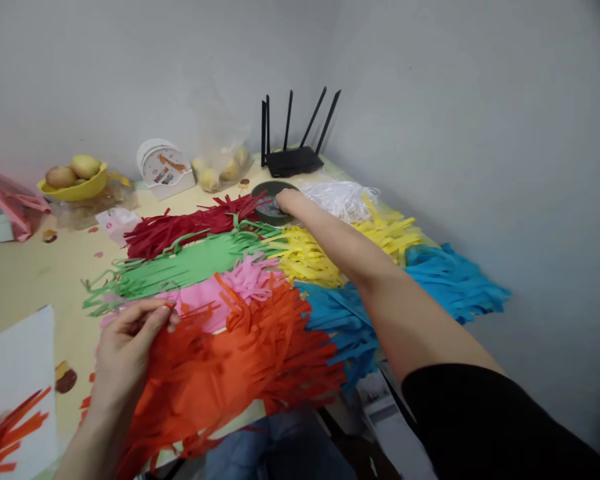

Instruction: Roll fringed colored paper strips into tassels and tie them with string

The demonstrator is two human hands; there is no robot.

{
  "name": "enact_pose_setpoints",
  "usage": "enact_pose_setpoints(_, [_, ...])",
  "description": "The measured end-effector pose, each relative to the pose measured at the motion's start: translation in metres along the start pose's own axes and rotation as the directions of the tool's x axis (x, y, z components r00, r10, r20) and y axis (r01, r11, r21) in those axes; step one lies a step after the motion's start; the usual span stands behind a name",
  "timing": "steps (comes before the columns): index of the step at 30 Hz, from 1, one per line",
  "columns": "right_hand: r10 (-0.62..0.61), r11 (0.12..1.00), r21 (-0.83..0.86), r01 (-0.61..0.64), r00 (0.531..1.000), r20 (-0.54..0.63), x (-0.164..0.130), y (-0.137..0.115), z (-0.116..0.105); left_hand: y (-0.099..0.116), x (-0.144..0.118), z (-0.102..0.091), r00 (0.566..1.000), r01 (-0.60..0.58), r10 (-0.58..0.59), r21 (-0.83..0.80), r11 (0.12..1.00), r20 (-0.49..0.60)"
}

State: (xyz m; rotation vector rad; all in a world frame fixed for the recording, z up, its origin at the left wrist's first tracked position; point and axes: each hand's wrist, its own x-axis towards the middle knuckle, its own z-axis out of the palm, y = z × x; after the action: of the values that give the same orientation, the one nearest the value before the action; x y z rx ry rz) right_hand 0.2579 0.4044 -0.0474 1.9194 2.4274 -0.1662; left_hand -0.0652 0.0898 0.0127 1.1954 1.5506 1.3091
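My left hand [139, 330] is closed in a pinch on an orange strip [169, 305], at the left end of a heap of orange fringed sheets [220, 363]. My right hand [287, 201] reaches across to a dark round bowl [274, 185]; its fingertips are inside and out of sight. The bowl's contents look greyish and cannot be made out. Around my arm lie fringed sheets in yellow [310, 257], blue [447, 280] and white [340, 200]. Pink [205, 297], green [200, 263] and dark red [180, 230] ones are spread between the orange heap and the bowl.
A black router [294, 161] with upright antennas stands by the wall. Left of it are a bag of fruit [223, 167], a white giraffe-print holder [166, 167] and a yellow fruit bowl [77, 193]. Orange strips [10, 433] lie on a white sheet [23, 353] at left.
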Motion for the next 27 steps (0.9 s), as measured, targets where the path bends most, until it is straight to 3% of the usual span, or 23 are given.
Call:
enact_pose_setpoints(5, [0.051,0.999,0.021,-0.05,0.996,-0.078,-0.023,-0.009,-0.03,0.001,-0.004,0.006,1.0,0.006,-0.006,-0.027,1.0,-0.027])
enact_pose_setpoints(8, [-0.027,0.98,0.185,0.075,0.969,-0.247,-0.063,-0.044,-0.048,0.005,-0.009,0.011,0.999,-0.02,0.017,-0.08,0.997,-0.047])
enact_pose_setpoints(9, [-0.075,0.897,0.383,0.218,0.932,-0.354,-0.083,-0.063,-0.05,0.006,-0.011,0.013,0.998,-0.031,0.025,-0.105,0.994,-0.054])
enact_pose_setpoints(10, [-0.116,0.738,0.568,0.365,0.897,-0.426,-0.105,-0.083,-0.05,0.008,-0.013,0.015,0.998,-0.043,0.035,-0.13,0.991,-0.058])
enact_pose_setpoints(12, [-0.233,0.337,0.778,0.53,0.848,-0.476,-0.152,-0.125,-0.045,0.01,-0.019,0.018,0.995,-0.08,0.069,-0.169,0.982,-0.068])
enact_pose_setpoints(14, [-0.303,0.021,0.861,0.508,0.824,-0.479,-0.193,-0.161,-0.036,0.012,-0.027,0.022,0.99,-0.127,0.115,-0.182,0.975,-0.076])
enact_pose_setpoints(17, [-0.322,-0.231,0.9,0.369,0.844,-0.429,-0.233,-0.193,-0.026,0.016,-0.045,0.026,0.976,-0.21,0.196,-0.16,0.964,-0.099])
enact_pose_setpoints(21, [-0.388,-0.345,0.905,0.247,0.841,-0.378,-0.262,-0.203,-0.024,0.02,-0.069,0.025,0.944,-0.316,0.301,-0.109,0.942,-0.137])
enact_pose_setpoints(27, [-0.363,-0.318,0.91,0.266,0.852,-0.376,-0.293,-0.212,-0.028,0.017,-0.098,0.017,0.882,-0.436,0.437,0.046,0.899,-0.176])
